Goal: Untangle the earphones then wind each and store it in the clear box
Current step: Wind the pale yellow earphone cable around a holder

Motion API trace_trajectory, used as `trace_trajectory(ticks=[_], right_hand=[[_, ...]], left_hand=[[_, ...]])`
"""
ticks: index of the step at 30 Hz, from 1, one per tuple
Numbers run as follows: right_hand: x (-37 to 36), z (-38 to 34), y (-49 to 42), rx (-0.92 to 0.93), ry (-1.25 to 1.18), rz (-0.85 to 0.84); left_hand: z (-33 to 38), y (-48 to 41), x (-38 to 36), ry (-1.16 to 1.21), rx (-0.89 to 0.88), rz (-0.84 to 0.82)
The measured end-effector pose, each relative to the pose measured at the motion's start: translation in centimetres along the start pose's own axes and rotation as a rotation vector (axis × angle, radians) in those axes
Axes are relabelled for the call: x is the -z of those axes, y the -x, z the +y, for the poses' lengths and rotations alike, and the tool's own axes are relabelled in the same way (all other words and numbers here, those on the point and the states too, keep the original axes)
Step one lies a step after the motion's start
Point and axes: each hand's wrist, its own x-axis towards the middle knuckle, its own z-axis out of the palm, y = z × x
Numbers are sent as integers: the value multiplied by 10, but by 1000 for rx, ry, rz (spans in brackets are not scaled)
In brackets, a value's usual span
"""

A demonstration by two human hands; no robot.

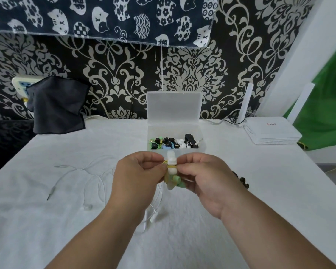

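Note:
My left hand (137,173) and my right hand (204,174) meet above the middle of the table, both pinching a small wound bundle of earphones (172,167), white and pale green with a yellow cord around its middle. Just behind it stands the clear box (153,131), lid raised, holding several wound earphones in black, white, green and blue. White earphones (89,177) lie loose on the white cloth to the left, their plugs at the far left and a remote piece below my left wrist.
A white router (270,133) with two antennas sits at the back right. A dark cloth (56,105) hangs over a power strip at the back left. A dark object (242,181) peeks out behind my right hand.

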Motion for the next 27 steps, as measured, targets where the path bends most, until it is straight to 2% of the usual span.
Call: trace_trajectory(ticks=[3, 5, 8, 14, 22, 25, 27], right_hand=[[-2, 4, 0, 8, 161, -73], [-5, 8, -3, 69, 286, -48], [-7, 8, -15, 147, 400, 76], [8, -3, -57, 389, 710, 425], [-9, 6, -98, 550, 876, 641], [-15, 17, -109, 541, 996, 717], [-16, 23, -113, 426, 1114, 673]], left_hand=[[-5, -8, 4, 33, 64, 82], [-7, -10, 5, 65, 93, 68], [-3, -11, 4, 132, 129, -15], [7, -24, 29, 50, 68, 121], [8, -33, 64, 7, 45, 186], [8, -37, 72, 6, 35, 210], [8, -39, 78, -22, 18, 224]])
